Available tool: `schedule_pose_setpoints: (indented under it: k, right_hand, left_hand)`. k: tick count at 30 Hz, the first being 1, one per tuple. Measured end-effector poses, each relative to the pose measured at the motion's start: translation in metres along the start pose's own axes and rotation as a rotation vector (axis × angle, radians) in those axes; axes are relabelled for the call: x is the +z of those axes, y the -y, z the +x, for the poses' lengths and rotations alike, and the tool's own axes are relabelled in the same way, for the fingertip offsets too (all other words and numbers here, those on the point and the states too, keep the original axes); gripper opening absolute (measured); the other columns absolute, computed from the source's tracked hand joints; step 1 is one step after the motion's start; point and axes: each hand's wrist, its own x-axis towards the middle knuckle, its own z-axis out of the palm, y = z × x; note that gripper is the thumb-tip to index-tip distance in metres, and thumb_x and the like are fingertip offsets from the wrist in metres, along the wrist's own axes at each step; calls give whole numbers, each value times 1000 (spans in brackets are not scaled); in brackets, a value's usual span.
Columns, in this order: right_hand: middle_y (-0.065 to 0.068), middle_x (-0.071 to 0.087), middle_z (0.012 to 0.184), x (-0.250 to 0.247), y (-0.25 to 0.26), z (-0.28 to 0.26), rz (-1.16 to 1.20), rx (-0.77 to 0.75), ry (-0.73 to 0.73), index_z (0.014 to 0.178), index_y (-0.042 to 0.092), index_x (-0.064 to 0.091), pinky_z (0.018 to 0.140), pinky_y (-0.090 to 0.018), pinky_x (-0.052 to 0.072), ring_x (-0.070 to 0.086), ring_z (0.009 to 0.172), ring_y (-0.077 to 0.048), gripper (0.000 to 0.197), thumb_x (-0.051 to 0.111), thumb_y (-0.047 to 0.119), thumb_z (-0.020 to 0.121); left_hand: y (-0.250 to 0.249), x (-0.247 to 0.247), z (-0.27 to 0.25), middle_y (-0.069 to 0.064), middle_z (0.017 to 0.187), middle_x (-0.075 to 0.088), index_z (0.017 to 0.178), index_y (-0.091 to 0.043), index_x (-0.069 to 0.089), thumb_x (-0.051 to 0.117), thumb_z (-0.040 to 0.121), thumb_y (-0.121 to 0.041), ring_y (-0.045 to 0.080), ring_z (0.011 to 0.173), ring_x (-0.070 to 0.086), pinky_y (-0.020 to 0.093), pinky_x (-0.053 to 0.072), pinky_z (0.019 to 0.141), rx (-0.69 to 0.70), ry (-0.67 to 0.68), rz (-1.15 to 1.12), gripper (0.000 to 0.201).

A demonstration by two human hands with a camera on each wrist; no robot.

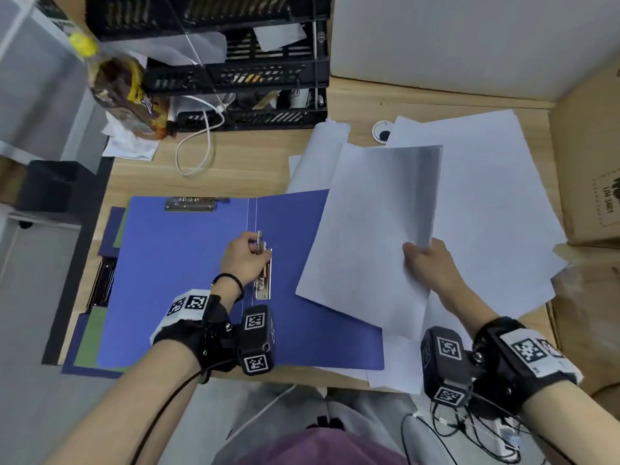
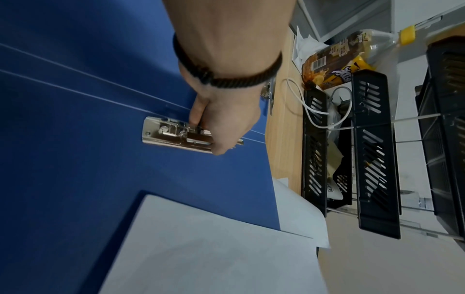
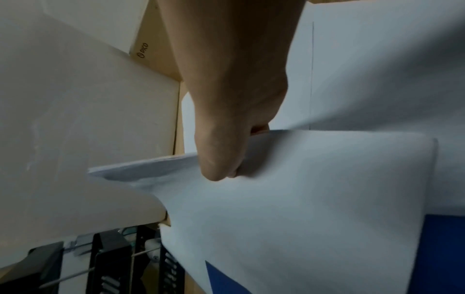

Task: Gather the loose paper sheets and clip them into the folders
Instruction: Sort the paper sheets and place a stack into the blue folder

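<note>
An open blue folder [image 1: 188,280] lies flat on the desk, its metal lever clip [image 1: 263,273] beside the spine. My left hand [image 1: 246,255] grips the lever of that clip [image 2: 176,137], thumb and fingers curled round it. My right hand [image 1: 426,260] pinches a stack of white sheets [image 1: 365,229] by its near edge, thumb on top, and holds it tilted above the folder's right half. In the right wrist view the thumb [image 3: 216,159] presses on the sheets [image 3: 302,199]. More loose sheets [image 1: 496,203] lie spread on the desk at the right.
A second clip [image 1: 191,203] sits at the folder's top left. More folders [image 1: 90,330] lie stacked under its left edge. A black tiered tray rack [image 1: 241,68], a snack bag [image 1: 127,92] and a white cable [image 1: 201,142] stand behind. A cardboard box [image 1: 590,162] stands at the right.
</note>
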Motion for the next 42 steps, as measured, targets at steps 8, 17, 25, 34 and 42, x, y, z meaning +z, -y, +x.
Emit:
schedule_pose_setpoints:
  k: [8,17,25,34,42]
  right_hand:
    - [-1,41,56,40,22,-47,-312,-200,154,60,14,29,47,-23,27,35,51,-14,37,46,7,92]
    - [-3,48,62,86,5,-62,-239,-51,156,64,11,40,52,-27,33,44,56,-17,31,46,10,95]
    - [-3,51,67,95,-8,-62,-196,9,160,70,11,47,56,-28,36,46,60,-18,27,46,16,96]
    - [1,43,58,107,-15,-56,-130,28,176,61,17,37,50,-25,32,41,52,-16,38,45,15,98]
    - [1,43,63,109,-16,-46,-98,46,196,64,17,39,53,-26,32,40,56,-15,34,43,15,98]
  left_hand:
    - [23,1,-11,4,96,64,114,-23,50,69,83,-29,25,83,63,45,56,79,29,93,-145,37]
    - [36,-19,-20,-3,90,63,132,-27,44,64,87,-36,27,91,65,48,55,83,47,208,-156,50]
    - [45,-24,-25,0,79,57,126,-23,49,44,86,9,33,74,65,48,59,71,-1,159,-149,52]
    - [41,-29,-18,2,83,59,122,-27,56,44,96,-9,17,63,60,37,58,74,-68,280,-281,34]
    - [34,-28,-20,1,74,55,106,-12,63,50,98,-26,14,61,54,31,55,72,-48,250,-378,21]
